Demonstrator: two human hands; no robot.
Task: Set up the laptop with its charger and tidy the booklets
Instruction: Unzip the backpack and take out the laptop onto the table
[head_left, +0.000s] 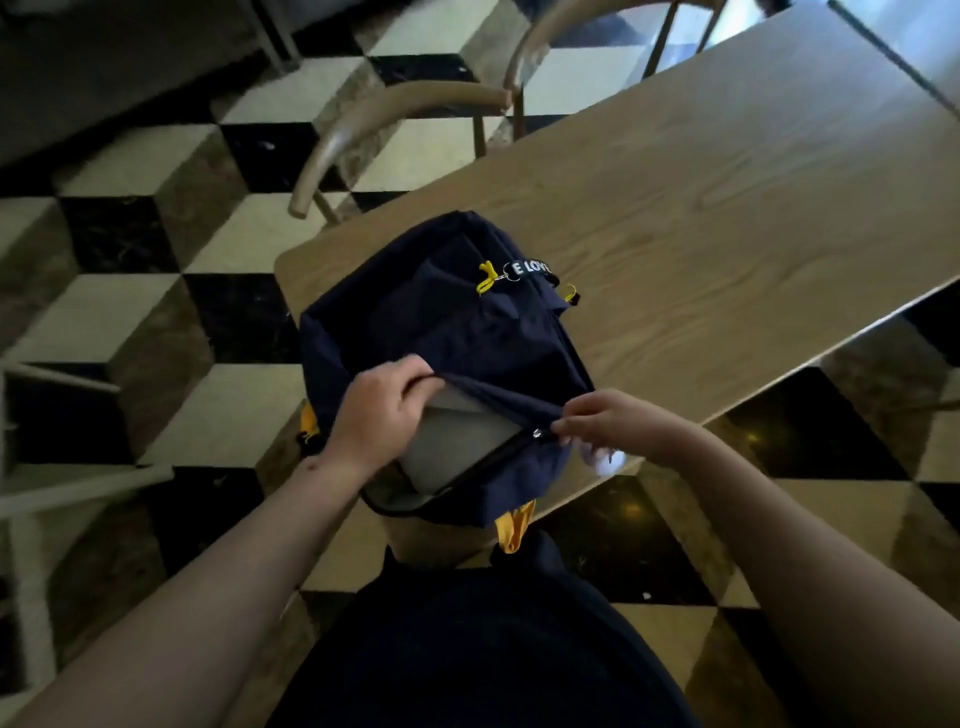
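— Where is the laptop?

— The grey laptop (457, 441) sits inside the navy backpack (441, 338), showing through its open zip mouth. The backpack lies on the near corner of the wooden counter (701, 208).

— And the hands?

— The left hand (384, 410) curls round the flap edge above the laptop, lifting it. The right hand (597, 421) pinches the fabric by the zip slider, at the backpack's right side. Two chairs (395, 130) stand beyond the backpack on a chequered floor (156, 312).
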